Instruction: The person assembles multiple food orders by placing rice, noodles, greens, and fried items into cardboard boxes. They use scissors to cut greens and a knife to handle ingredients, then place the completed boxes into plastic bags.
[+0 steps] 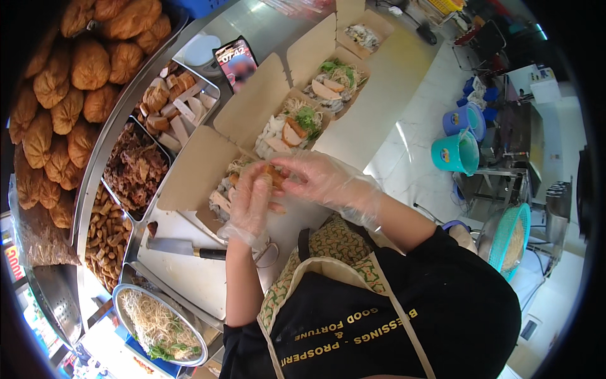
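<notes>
Both hands wear clear plastic gloves and meet over the nearest cardboard takeaway box [189,167]. My left hand [248,201] and my right hand [325,179] are closed, fingertips together around an orange-brown piece of food [274,175], partly hidden by the fingers. Under them, the box holds whitish food [221,197], pale slices and sprouts, partly covered by my left hand. Just beyond, a second open box [247,95] contains white rolls, green herbs and brown-edged slices [292,132]. A knife [173,246] with a black handle lies on the white cutting board [183,275], left of my left forearm.
Two more filled boxes [314,47] [363,16] line the counter farther away. Trays of cut sausage [180,110], dark brown shreds [136,167] and small brown pieces [104,237] stand left, beside large fried pieces [90,64]. A sprout bowl [158,322] sits lower left; a phone [236,62] lies behind.
</notes>
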The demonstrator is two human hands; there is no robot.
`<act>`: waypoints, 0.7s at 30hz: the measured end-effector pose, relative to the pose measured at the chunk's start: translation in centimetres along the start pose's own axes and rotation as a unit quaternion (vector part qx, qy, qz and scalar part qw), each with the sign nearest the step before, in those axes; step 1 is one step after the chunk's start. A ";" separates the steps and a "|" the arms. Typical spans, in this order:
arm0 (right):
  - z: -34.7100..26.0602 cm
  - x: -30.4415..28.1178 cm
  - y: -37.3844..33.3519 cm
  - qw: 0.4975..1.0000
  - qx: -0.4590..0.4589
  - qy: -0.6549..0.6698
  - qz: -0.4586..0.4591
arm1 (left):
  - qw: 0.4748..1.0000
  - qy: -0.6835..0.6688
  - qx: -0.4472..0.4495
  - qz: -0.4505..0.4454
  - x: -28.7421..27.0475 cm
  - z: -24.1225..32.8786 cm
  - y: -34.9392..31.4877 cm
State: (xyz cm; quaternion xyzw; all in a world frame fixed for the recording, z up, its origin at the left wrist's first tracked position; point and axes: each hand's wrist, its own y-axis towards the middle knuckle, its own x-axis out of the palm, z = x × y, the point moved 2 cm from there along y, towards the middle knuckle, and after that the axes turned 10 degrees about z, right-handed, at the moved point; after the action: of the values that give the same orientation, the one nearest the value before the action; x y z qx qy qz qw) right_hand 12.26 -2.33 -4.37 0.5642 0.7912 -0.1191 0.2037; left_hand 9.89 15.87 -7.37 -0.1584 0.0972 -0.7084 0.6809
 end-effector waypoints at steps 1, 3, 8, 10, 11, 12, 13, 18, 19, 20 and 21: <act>0.1 -0.3 0.1 1.000 0.008 -0.011 -0.017 | 1.000 -0.022 -0.013 -0.008 0.5 0.1 0.1; 0.0 -1.1 0.4 0.999 0.004 -0.012 -0.036 | 1.000 -0.002 0.019 0.000 1.3 0.4 0.3; 4.3 -8.1 4.5 0.954 0.023 -0.253 0.161 | 0.998 -0.028 -0.014 0.047 1.0 0.2 0.6; 8.5 -12.5 6.5 0.921 0.048 -0.313 0.228 | 0.996 -0.040 -0.050 0.066 -0.3 -0.2 0.3; 11.1 -14.1 7.5 0.911 0.098 -0.337 0.217 | 0.997 -0.034 -0.038 0.064 -0.7 -0.5 0.1; 13.7 -15.4 8.2 0.897 0.158 -0.360 0.202 | 0.996 -0.034 -0.041 0.078 -1.3 -0.9 -0.1; 15.8 -16.2 8.5 0.893 0.148 -0.380 0.189 | 0.995 -0.055 -0.030 0.076 -1.9 -1.4 -0.3; 16.9 -14.9 9.8 0.825 0.107 -0.519 0.195 | 0.989 0.093 -0.026 0.114 -4.7 -4.6 -1.0; 14.8 -14.8 10.0 0.803 0.117 -0.557 0.176 | 0.987 0.111 0.056 0.106 -5.1 -4.9 -1.3; 12.2 -14.5 10.5 0.789 0.120 -0.583 0.150 | 0.979 0.132 0.103 0.113 -5.4 -5.2 -1.7; 8.6 -14.1 11.1 0.805 0.050 -0.564 0.176 | 0.980 0.109 0.110 0.120 -5.8 -5.7 -2.1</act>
State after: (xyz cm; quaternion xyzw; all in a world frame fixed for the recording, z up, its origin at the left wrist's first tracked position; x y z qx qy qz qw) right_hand 28.28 -14.09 -5.14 0.5370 0.4169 -0.4178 0.6026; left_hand 6.03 21.33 -12.42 0.0091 0.1106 -0.6407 0.7597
